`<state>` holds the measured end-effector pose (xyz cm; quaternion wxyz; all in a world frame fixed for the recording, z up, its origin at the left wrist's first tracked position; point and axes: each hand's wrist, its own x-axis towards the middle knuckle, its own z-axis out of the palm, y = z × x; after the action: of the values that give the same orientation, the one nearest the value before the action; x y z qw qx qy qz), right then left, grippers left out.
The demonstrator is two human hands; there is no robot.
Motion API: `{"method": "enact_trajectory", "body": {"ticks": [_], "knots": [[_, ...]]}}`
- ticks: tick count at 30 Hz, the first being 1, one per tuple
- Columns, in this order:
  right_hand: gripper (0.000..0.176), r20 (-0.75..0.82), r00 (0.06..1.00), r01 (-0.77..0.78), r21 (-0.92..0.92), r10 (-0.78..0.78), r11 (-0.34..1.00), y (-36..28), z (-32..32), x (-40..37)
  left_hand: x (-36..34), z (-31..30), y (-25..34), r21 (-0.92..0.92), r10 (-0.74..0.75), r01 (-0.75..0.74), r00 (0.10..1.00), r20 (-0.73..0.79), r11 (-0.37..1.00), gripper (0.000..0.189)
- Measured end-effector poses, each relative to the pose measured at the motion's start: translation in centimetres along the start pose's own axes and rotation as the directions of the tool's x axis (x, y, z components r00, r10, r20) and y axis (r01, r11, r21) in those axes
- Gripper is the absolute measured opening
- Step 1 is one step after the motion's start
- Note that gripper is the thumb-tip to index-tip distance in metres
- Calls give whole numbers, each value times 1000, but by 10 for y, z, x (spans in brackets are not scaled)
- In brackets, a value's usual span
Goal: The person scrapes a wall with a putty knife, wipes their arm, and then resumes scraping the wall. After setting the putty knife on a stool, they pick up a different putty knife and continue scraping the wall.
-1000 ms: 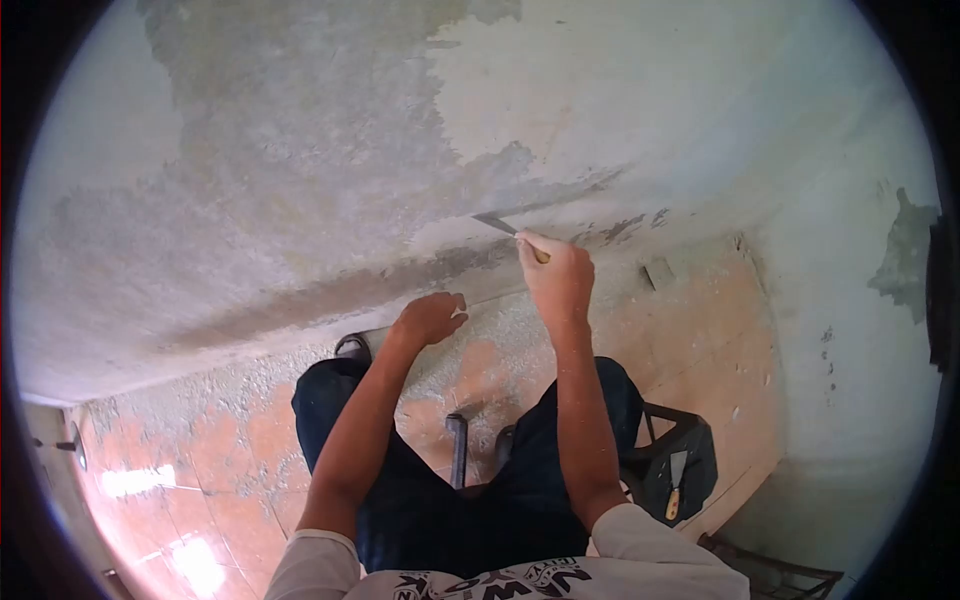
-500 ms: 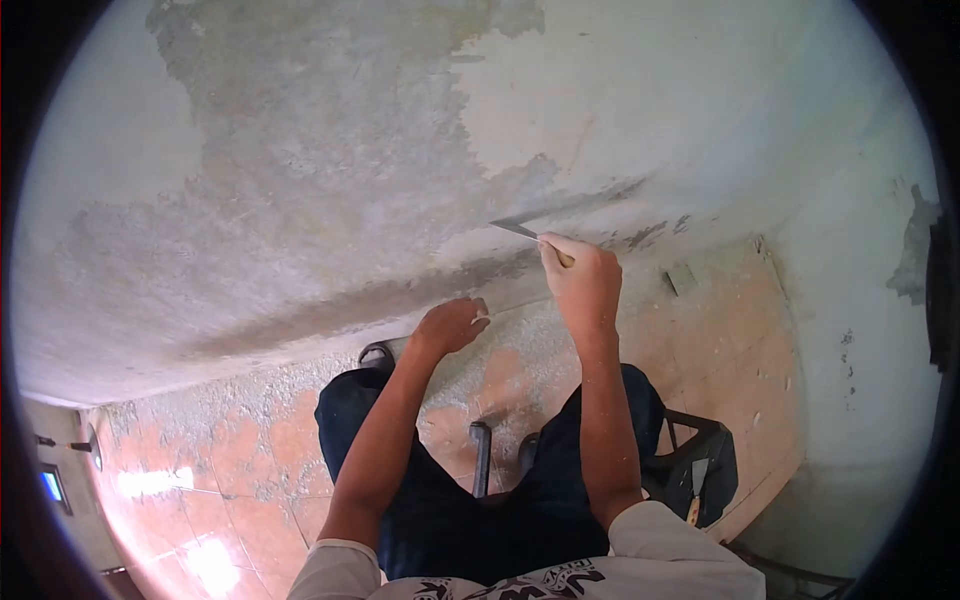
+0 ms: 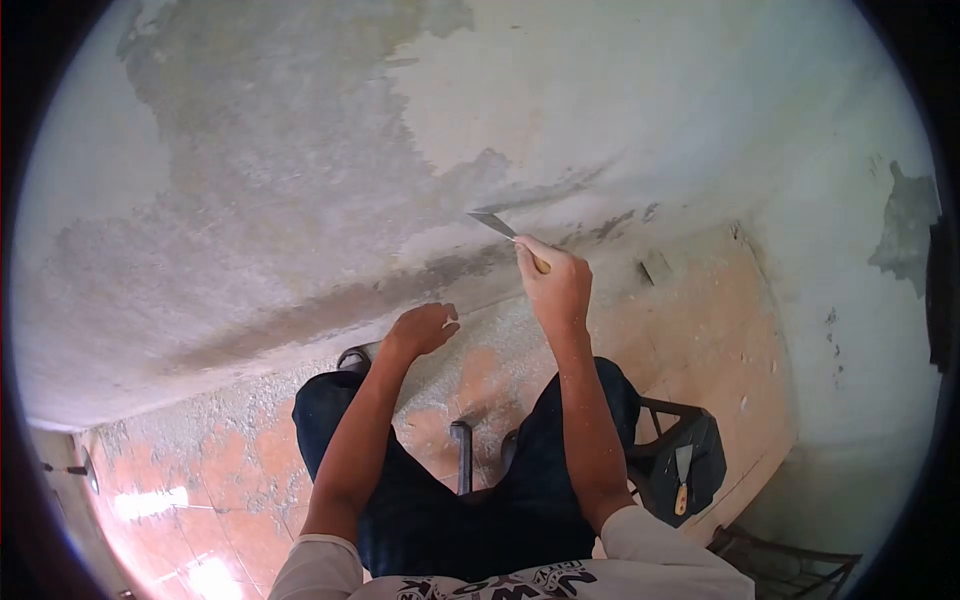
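Near the lower part of the peeling wall [image 3: 270, 180], my right hand [image 3: 556, 285] grips the wooden handle of a scraper [image 3: 494, 225]. The scraper's flat metal blade points up and left, at the wall by the edge of a grey bare patch. My left hand [image 3: 422, 330] is beside the foot of the wall, left of my right hand, with curled fingers. Something small and whitish shows at its fingertips, too small to name.
Flakes and dust lie on the orange tiled floor [image 3: 235, 440]. At my right, a second scraper [image 3: 683, 480] rests on a black stool-like object [image 3: 708, 450]. A dark metal frame [image 3: 790, 565] stands at the lower right. A small flat piece [image 3: 655, 268] lies near the wall's foot.
The camera view has shifted, so wall and floor appear further left. The scraper blade has turned, now showing more of its flat face. My left hand keeps about the same pose.
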<state>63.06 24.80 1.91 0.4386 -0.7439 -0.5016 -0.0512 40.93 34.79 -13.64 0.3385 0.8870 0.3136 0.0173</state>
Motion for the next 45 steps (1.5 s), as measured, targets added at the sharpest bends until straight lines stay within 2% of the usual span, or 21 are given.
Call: {"method": "enact_trajectory", "body": {"ticks": [2,5,7,8,10,11,13,17,20,23,26,28,32,34,35,37,45], "knots": [[19,17,1000,-20,41,20,999,1,-6,-1,5,14,-4,4,30,-31,999,20,1000,32],[17,76,997,30,27,-32,999,-2,-5,1,5,12,-2,9,33,-33,999,27,999,31],[18,74,997,-12,-175,25,984,1,17,-3,8,19,-2,-4,28,-28,999,31,1000,31],[18,75,997,-14,-177,28,984,6,16,-5,7,21,0,-6,29,-28,999,34,1000,31],[18,86,996,-9,-77,16,997,8,14,-1,8,16,0,36,15,-18,998,63,999,33],[18,79,997,-15,-69,21,998,10,9,-2,6,15,0,48,14,-17,998,67,999,33],[17,167,985,-24,-87,38,996,4,-6,1,5,10,3,18,33,-34,999,39,999,33],[18,139,990,-2,-157,24,988,15,17,-1,4,7,2,13,25,-25,1000,14,1000,32],[18,64,997,-32,-125,40,992,17,12,6,4,8,0,14,-17,16,999,48,1000,32],[18,112,994,9,-115,4,993,18,5,5,2,7,3,25,4,-5,999,44,1000,33],[18,163,982,-72,-133,93,989,13,3,8,2,5,5,2,12,-12,1000,16,1000,32],[19,63,994,-83,-42,86,996,22,6,15,-1,8,4,-3,12,-12,1000,22,1000,32],[20,74,997,-15,-9,16,1000,24,-8,8,6,18,-5,10,29,-29,998,52,1000,31],[20,170,982,-78,-41,84,996,11,-27,11,4,10,1,18,21,-22,999,39,1000,32],[20,181,980,-73,-39,79,997,14,-13,11,2,10,5,9,18,-18,999,30,1000,32],[20,128,991,-38,-92,50,995,23,18,11,3,12,4,1,5,-5,999,31,1000,32],[19,168,984,-43,-80,56,996,22,1,12,2,6,8,-5,-19,19,998,56,1000,31]]}}
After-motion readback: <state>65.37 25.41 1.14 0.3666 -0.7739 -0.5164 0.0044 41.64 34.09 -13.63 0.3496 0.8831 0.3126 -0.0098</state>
